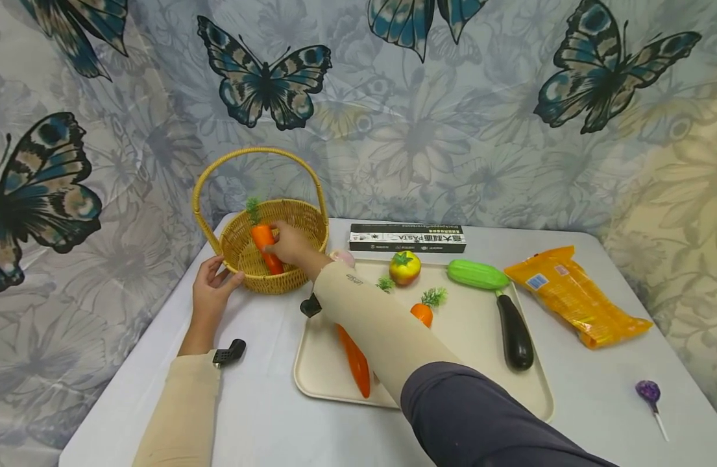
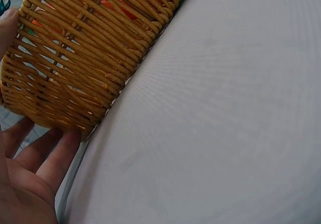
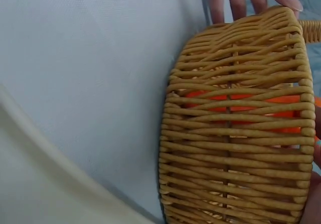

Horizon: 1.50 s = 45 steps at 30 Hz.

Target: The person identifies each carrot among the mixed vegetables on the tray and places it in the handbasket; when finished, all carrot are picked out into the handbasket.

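Observation:
A yellow-brown wicker basket (image 1: 259, 283) with a tall arched handle stands at the table's back left. My right hand (image 1: 292, 245) reaches inside over its right side and grips an orange carrot (image 1: 263, 239) with a green leafy top. The carrot leans in the basket, leaves up. On the basket's left front, my left hand (image 1: 213, 290) holds the woven side, thumb near the rim. The left wrist view has its fingers (image 2: 57, 158) against the wicker wall (image 2: 85, 58). Orange shows through the weave (image 3: 235, 158) in the right wrist view, where the right hand is mostly cut off.
Right of the basket lies a cream tray (image 1: 317, 383) bearing a carrot (image 1: 355, 366), another carrot (image 1: 421, 314), a red-yellow tomato (image 1: 405, 267), a green zucchini (image 1: 477, 274) and an eggplant (image 1: 514, 334). Around it are a pasta box (image 1: 407, 239), an orange bag (image 1: 574, 298) and a lollipop (image 1: 648, 392).

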{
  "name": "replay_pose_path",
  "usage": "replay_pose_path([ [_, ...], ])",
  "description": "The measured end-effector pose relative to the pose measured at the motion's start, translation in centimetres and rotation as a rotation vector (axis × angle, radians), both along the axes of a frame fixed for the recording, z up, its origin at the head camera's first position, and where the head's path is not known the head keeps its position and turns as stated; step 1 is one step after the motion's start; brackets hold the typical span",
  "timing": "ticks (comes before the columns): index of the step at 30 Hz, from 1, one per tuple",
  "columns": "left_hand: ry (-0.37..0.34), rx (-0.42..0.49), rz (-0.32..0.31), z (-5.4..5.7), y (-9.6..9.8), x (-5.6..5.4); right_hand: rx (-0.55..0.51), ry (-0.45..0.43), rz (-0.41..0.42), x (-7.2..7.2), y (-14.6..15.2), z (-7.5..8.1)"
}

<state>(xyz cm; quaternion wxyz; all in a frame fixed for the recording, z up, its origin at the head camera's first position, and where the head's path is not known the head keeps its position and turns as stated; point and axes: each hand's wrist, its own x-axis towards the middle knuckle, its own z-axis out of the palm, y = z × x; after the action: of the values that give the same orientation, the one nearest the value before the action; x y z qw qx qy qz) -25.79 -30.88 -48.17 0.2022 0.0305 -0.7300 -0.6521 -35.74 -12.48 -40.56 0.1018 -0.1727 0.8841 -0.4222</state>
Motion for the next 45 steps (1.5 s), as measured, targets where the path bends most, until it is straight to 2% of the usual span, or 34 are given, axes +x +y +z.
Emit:
replay_pose_path([
  [3,0.003,0.000,-0.003,0.2,0.0,0.1,0.000,0.003,0.010,0.0,0.2,0.2],
  [10,-0.003,0.003,-0.020,2.5,1.1,1.4,-0.088,0.004,0.022,0.3,1.4,1.0],
  [13,-0.002,-0.003,-0.023,2.5,1.2,1.5,-0.148,0.007,0.026,0.7,2.4,1.2],
  [17,-0.007,-0.010,-0.023,2.3,1.1,1.4,-0.259,-0.016,0.056,1.8,4.2,1.7],
  [19,-0.004,-0.003,-0.019,1.9,0.9,1.1,-0.306,-0.020,0.078,2.4,5.4,2.0],
  [24,0.005,0.008,0.002,0.6,0.2,0.3,-0.340,0.027,0.096,4.2,8.6,2.8],
  [29,0.009,-0.021,0.033,0.4,-0.1,0.0,-0.377,0.013,0.106,5.9,11.9,3.0],
  [36,0.004,-0.020,0.023,0.5,-0.1,-0.2,-0.451,0.004,0.049,8.2,16.5,2.0],
  [45,0.009,-0.005,0.008,-0.1,0.1,0.0,-0.405,-0.012,-0.056,12.5,22.8,0.5],
])
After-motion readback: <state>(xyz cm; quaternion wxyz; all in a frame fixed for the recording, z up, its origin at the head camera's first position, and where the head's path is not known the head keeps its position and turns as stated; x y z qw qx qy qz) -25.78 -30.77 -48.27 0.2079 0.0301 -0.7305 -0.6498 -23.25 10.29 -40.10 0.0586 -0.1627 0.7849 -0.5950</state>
